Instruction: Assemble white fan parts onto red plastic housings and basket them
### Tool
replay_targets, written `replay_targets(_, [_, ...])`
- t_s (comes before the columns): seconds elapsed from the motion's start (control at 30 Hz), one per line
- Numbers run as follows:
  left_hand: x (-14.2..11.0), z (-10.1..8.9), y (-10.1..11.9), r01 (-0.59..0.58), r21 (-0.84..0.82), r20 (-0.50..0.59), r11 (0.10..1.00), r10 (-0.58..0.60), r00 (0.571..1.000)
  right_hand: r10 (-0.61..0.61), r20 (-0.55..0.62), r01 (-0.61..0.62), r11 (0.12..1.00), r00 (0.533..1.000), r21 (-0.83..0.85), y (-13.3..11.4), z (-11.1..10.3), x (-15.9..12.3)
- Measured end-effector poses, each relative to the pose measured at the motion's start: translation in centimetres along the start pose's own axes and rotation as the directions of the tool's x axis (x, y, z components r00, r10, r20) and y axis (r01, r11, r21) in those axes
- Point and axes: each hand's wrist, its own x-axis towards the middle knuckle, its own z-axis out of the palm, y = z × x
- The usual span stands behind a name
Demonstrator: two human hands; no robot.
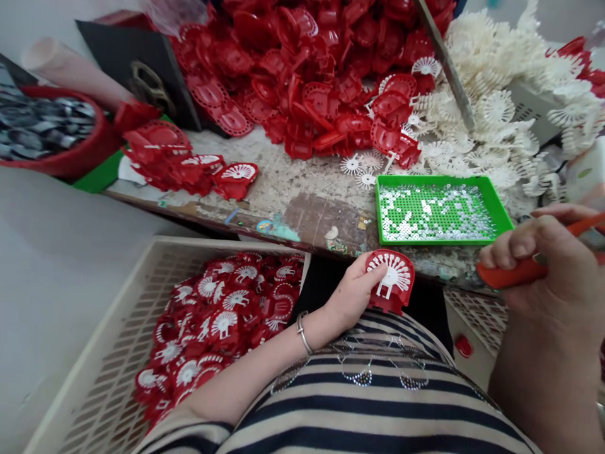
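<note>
My left hand [352, 291] grips a red plastic shell with a white fan-shaped insert [391, 279], held just below the worktable's front edge. My right hand [543, 265] is closed round an orange-handled tool [520, 271] at the right, close to the green tray [498, 208] that holds several small silvery pieces. The tool's tip is hidden by my fingers.
A big heap of red shells [307, 69] covers the back of the worn table [302, 208], with white fan inserts [501, 120] heaped to its right. A cream slatted crate [85, 372] at lower left holds finished red-and-white pieces [222, 321]. A red bowl [70, 157] stands far left.
</note>
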Motion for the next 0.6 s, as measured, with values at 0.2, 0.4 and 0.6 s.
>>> replay_targets(0.2, [-0.3,1.0,0.3,0.013,0.044,-0.011,0.999,-0.012,1.0,-0.044,0.296,0.008,0.992,0.954,0.122,-1.5,4.7,-2.1])
replay_targets(0.4, [-0.8,1.8,1.0,-0.004,0.134,0.021,0.991,0.001,1.0,-0.056,0.353,0.02,0.994,0.934,0.104,-0.2,6.0,-2.3])
replay_targets(0.6, [-1.1,2.6,1.6,0.015,0.16,0.047,0.987,-0.023,0.999,-0.077,0.344,0.059,0.996,0.936,0.062,-0.1,5.7,-2.6])
